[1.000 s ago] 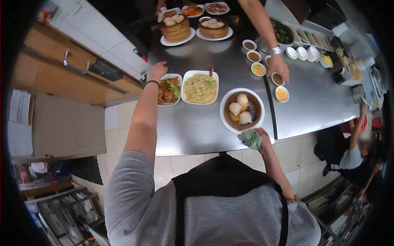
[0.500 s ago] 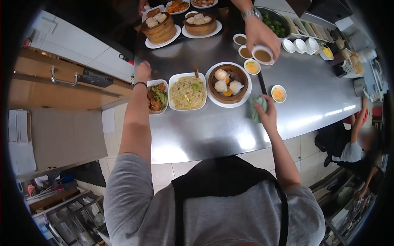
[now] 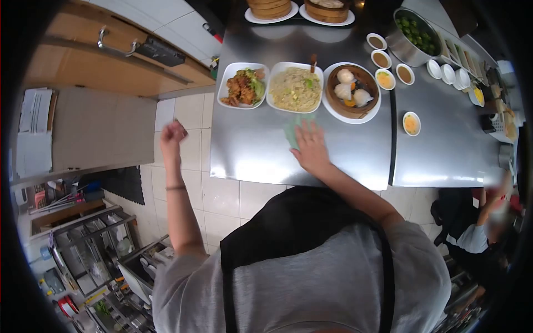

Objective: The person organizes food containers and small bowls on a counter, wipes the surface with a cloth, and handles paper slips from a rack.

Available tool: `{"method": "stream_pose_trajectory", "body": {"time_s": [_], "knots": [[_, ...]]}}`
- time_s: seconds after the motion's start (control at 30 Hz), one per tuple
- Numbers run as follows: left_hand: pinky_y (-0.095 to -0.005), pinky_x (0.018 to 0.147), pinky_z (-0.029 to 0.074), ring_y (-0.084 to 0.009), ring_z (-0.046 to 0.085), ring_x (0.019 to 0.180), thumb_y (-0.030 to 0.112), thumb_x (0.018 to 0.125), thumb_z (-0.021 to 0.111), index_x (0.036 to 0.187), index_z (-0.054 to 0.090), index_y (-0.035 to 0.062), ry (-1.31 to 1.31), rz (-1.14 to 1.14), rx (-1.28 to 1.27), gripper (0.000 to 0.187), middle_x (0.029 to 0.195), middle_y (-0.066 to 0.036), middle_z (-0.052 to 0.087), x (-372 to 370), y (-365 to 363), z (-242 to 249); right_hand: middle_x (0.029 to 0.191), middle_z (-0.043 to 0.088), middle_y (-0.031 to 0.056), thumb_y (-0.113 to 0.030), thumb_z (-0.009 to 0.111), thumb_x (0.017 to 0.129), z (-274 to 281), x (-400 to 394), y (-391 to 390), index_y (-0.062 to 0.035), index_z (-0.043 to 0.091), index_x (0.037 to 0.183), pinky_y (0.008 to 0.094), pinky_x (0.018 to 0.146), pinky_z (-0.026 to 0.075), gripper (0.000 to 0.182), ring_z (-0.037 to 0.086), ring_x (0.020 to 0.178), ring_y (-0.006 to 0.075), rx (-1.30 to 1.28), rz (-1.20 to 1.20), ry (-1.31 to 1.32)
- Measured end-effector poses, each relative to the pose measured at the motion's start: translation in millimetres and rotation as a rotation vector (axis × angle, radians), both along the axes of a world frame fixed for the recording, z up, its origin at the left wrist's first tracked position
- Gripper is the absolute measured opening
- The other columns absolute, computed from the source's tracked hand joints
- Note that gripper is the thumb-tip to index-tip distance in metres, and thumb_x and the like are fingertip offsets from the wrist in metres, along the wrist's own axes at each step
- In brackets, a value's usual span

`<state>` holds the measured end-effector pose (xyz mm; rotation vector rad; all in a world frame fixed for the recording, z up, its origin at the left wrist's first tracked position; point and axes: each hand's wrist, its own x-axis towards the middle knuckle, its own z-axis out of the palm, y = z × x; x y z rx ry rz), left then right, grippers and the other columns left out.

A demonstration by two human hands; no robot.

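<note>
My right hand [image 3: 312, 145] lies spread on a green cloth [image 3: 291, 135], pressing it to the steel table [image 3: 250, 150] just in front of a square plate of fried rice [image 3: 295, 89]. Off the table's left edge, my left hand [image 3: 174, 132] hangs over the floor with its fingers curled; whether anything is in it cannot be made out. Left of the rice is a plate of fried pieces with greens [image 3: 243, 87]. To its right, a bamboo steamer of dumplings [image 3: 353, 91] stands on a white oval plate.
Small sauce cups [image 3: 381, 59] and a cup of yellow-orange food [image 3: 411, 124] stand to the right. A metal pot of greens [image 3: 413, 36] is at the back right, bamboo steamers [image 3: 271, 8] at the back. A person [image 3: 472, 233] is at the far right.
My left hand has left the plate of fried pieces and moved off the table's edge. My right hand has slid the cloth left, to below the rice. The other person's hand over the sauces is gone.
</note>
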<state>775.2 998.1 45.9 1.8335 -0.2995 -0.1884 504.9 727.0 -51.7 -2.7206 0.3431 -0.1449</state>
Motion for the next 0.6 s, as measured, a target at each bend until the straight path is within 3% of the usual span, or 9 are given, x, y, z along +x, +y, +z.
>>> {"method": "stream_pose_trajectory", "body": {"time_s": [0.17, 0.3, 0.47, 0.6], "knots": [[-0.0257, 0.065, 0.048, -0.0086, 0.052, 0.07, 0.006, 0.08, 0.055, 0.088, 0.053, 0.0058, 0.329, 0.18, -0.077, 0.008, 0.078, 0.0, 0.054, -125, 81, -26, 0.137, 0.022, 0.0218, -0.037, 0.045, 0.084, -13, 108, 81, -0.0025, 0.03, 0.13, 0.0492, 0.104, 0.011, 0.06, 0.016, 0.128, 0.0394, 0.016, 0.158, -0.088], [-0.0275, 0.066, 0.049, -0.0107, 0.053, 0.069, 0.002, 0.079, 0.054, 0.092, 0.053, 0.0049, 0.445, 0.249, -0.152, 0.013, 0.081, -0.002, 0.055, -170, 98, -23, 0.139, 0.018, 0.0189, -0.038, 0.039, 0.086, -5, 146, 155, -0.0072, 0.027, 0.133, 0.049, 0.104, 0.008, 0.057, 0.012, 0.129, 0.0372, -0.013, 0.361, -0.08], [-0.0269, 0.066, 0.048, -0.0113, 0.052, 0.067, -0.001, 0.08, 0.052, 0.091, 0.053, 0.0046, 0.402, 0.045, -0.19, 0.012, 0.08, -0.002, 0.055, -176, 97, -13, 0.14, 0.021, 0.0155, -0.035, 0.04, 0.086, -12, 93, 211, -0.0092, 0.03, 0.132, 0.046, 0.104, 0.011, 0.053, 0.015, 0.13, 0.0344, -0.086, 0.417, -0.13], [-0.0261, 0.066, 0.048, -0.0109, 0.053, 0.068, 0.001, 0.08, 0.053, 0.09, 0.054, 0.0046, 0.421, -0.166, -0.179, 0.01, 0.079, -0.002, 0.056, -174, 72, -20, 0.138, 0.026, 0.0136, -0.029, 0.043, 0.084, -14, 11, 153, -0.0091, 0.035, 0.129, 0.0427, 0.104, 0.018, 0.049, 0.022, 0.128, 0.0311, -0.078, 0.174, -0.077]]}}
